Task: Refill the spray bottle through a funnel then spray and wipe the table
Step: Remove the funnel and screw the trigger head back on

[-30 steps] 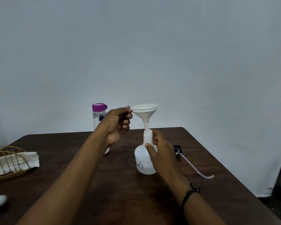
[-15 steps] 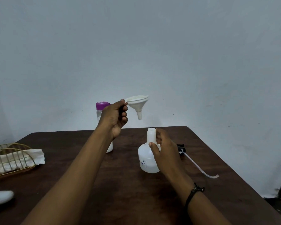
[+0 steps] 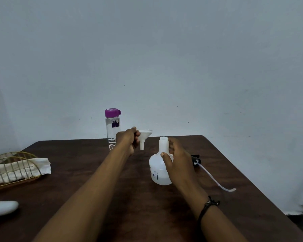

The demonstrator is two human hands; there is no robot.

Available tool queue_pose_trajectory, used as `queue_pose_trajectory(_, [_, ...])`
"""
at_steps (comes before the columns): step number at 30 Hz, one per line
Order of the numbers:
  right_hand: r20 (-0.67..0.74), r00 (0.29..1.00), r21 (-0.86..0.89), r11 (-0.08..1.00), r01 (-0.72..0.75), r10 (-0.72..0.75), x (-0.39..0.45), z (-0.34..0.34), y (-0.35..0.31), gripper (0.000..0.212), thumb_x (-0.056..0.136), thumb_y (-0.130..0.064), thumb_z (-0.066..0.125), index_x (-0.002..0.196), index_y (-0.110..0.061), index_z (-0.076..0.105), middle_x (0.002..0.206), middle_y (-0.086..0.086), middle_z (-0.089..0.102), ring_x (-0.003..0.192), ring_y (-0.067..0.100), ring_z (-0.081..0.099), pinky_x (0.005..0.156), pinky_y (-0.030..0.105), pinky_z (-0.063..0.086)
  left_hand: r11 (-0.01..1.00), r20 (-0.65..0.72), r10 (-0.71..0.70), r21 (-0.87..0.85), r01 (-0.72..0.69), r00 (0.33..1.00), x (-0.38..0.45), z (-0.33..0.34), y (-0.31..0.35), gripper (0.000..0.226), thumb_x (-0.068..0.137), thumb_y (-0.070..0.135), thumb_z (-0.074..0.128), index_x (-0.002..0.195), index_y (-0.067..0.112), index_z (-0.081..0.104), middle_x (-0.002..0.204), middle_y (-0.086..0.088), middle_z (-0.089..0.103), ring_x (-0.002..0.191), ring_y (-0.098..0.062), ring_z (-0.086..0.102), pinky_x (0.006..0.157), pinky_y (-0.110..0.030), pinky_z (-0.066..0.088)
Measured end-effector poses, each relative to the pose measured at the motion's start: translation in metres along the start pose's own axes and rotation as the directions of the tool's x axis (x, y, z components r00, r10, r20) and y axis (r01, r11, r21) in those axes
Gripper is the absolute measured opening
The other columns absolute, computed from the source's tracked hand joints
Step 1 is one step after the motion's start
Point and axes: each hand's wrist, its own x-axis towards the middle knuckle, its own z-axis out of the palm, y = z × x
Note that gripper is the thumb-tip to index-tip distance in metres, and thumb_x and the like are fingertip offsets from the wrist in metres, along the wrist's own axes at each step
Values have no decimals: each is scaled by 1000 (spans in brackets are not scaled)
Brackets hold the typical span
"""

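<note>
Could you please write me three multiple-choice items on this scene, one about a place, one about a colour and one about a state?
1. Where is the funnel?
A. seated in the spray bottle's neck
B. in the left hand, left of the spray bottle
C. lying in the wire basket

2. What colour is the water bottle's cap?
A. purple
B. green
C. black

3. What is the state of the spray bottle's neck?
A. closed by the spray head
B. plugged by the funnel
C. open, nothing in it

Answers:
1 B, the left hand holds it clear of the spray bottle.
2 A, the cap is plainly purple.
3 C, the spray head lies on the table behind the right hand.
</note>
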Motion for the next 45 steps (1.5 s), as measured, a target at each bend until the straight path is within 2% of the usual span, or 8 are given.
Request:
queue_pose_trajectory(7, [5, 1000, 20, 1000, 8, -8, 0, -1, -2, 41, 94, -17, 61, 132, -24, 50, 122, -6, 63, 107, 10, 59, 83, 22, 45, 994, -27, -109, -14, 109, 994, 20, -11, -25, 15, 99, 16, 56, 86, 8, 57, 66, -3, 57, 26, -3, 40, 32, -13, 40])
queue_pose_trajectory(13, [9, 1000, 11, 1000, 2, -2, 0, -1, 0, 42, 94, -20, 61, 134, -25, 49, 124, -5, 63, 111, 12, 59, 86, 25, 47, 993, -48, -115, -35, 114, 992, 26, -12, -31, 21, 101, 23, 49, 85, 11, 54, 64, -3, 52, 25, -2, 38, 33, -13, 41])
queue_pose_trajectory(19, [7, 1000, 4, 1000, 1, -1, 0, 0, 0, 38, 94, -22, 61, 130, -27, 49, 121, -6, 63, 109, 12, 60, 87, 30, 52, 989, -62, -146, 7, 146, 987, 34, -17, -37, 36, 102, 30, 45, 73, 9, 52, 66, -6, 52, 50, -10, 43, 32, -14, 42])
queue_pose_trajectory(26, [-21, 999, 46, 998, 35, -34, -1, -5, -6, 36, 94, -34, 60, 128, -25, 52, 121, -7, 64, 106, 8, 60, 84, 28, 52, 994, -70, -103, 40, 106, 992, 16, -18, -37, 42, 99, 40, 50, 76, 5, 55, 66, -8, 55, 51, -13, 44, 35, -15, 45])
queue_pose_trajectory(31, [-121, 991, 83, 995, -48, 58, 11, -17, 1, 37, 99, -37, 53, 131, -19, 55, 121, -2, 66, 110, 13, 62, 87, 26, 51, 954, 29, 154, 256, -156, 988, -22, -7, -36, 46, 96, 46, 53, 76, 6, 62, 64, -6, 59, 46, -15, 47, 44, -25, 41])
queue_pose_trajectory(36, [-191, 976, -66, 991, -114, 100, 16, -30, 22, 31, 98, -26, 54, 124, -9, 58, 114, 7, 68, 105, 26, 62, 85, 37, 50, 751, 248, 522, 319, -577, 816, -59, 5, -48, 45, 94, 50, 55, 81, 7, 59, 74, -3, 61, 65, -13, 53, 61, -30, 43])
queue_pose_trajectory(41, [-42, 972, -423, 877, -226, 230, 16, -35, 48, 44, 98, -27, 52, 140, -15, 47, 140, 8, 53, 128, 33, 46, 103, 45, 41, 594, 494, 517, 381, -709, 699, -63, 6, -67, 53, 74, 68, 55, 105, 25, 59, 104, 6, 63, 99, -10, 59, 82, -28, 48])
queue_pose_trajectory(45, [88, 933, -562, 791, -243, 350, 12, -33, 58, 38, 96, -32, 54, 132, -18, 49, 137, 11, 51, 126, 35, 44, 100, 45, 39, 464, 529, 521, 483, -743, 669, -58, 3, -77, 52, 74, 64, 65, 103, 23, 59, 103, 6, 63, 100, -13, 58, 83, -36, 51])
